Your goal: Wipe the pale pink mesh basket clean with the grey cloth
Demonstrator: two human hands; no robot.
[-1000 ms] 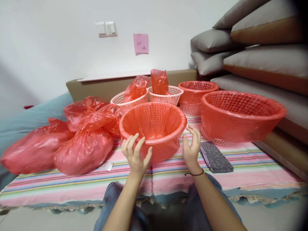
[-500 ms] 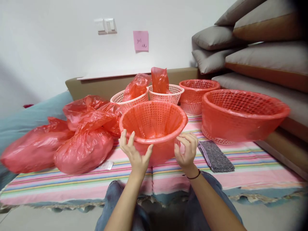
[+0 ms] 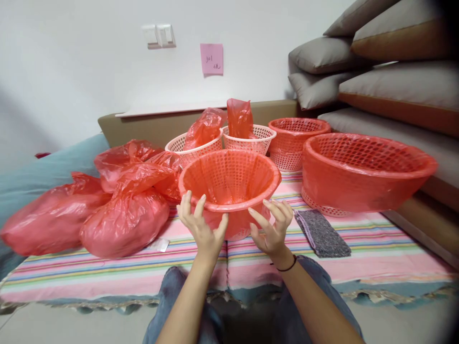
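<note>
In the middle, right in front of me, stands a plastic lattice basket (image 3: pixel 229 207) lined with a red plastic bag, which is folded over the rim and hangs down outside. Its bottom lattice shows below the bag. My left hand (image 3: pixel 203 228) is at the front left of the basket, fingers spread, the fingertips by the rim. At the front right is my right hand (image 3: pixel 273 230), fingers apart and pointing at the bag-covered wall. Neither hand is closed on anything. Whether the fingertips touch the bag I cannot tell.
Knotted red bags (image 3: pixel 125 222) lie at the left. Behind are two pale baskets (image 3: pixel 248 143) with crumpled red bags inside. Two red-lined baskets (image 3: pixel 362 184) stand to the right. A folded grey cloth (image 3: pixel 322 234) lies on the striped cover (image 3: pixel 107 277). Cushions (image 3: pixel 401 95) are stacked at the right.
My right hand has moved left along the basket's front and its fingers have spread. The basket's bottom lattice now shows below the bag. My left hand has hardly moved.
</note>
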